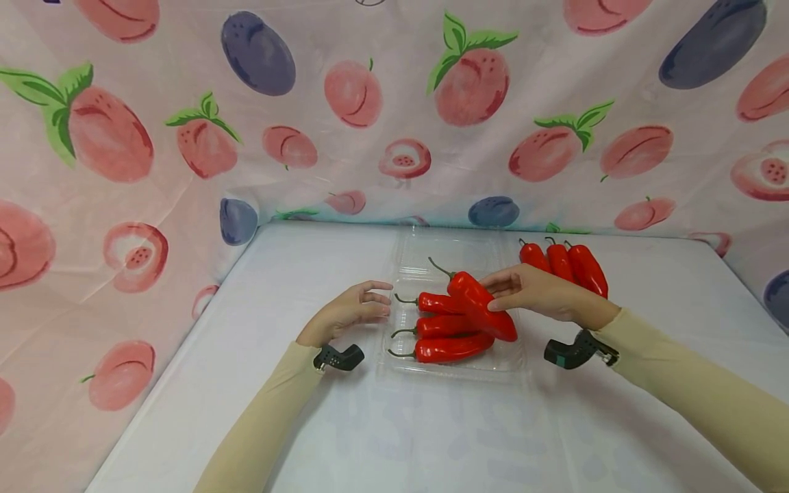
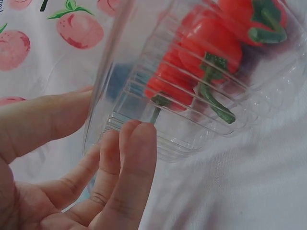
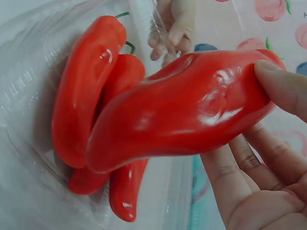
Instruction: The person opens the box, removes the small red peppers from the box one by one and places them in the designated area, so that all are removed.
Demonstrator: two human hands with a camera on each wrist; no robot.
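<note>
My right hand (image 1: 524, 294) pinches a red pepper (image 1: 477, 301) between thumb and fingers, its green stem pointing up and left. The held pepper hangs tilted over a clear plastic clamshell box (image 1: 518, 356). Inside the box, 3 red peppers (image 1: 453, 348) lie side by side with stems to the left. At the box's left edge is my left hand (image 1: 348, 311), fingers extended. In the left wrist view its fingertips (image 2: 139, 136) lie against the ribbed clear wall, the thumb at the rim. The right wrist view shows the held pepper (image 3: 187, 110) overlapping those below.
The box's transparent lid (image 1: 450, 250) lies folded back on the far side. Beyond my right hand, 3 more red peppers (image 1: 585, 270) rest on the white table (image 1: 320, 424). Fruit-printed cloth (image 1: 401, 89) rises behind the table and at its left.
</note>
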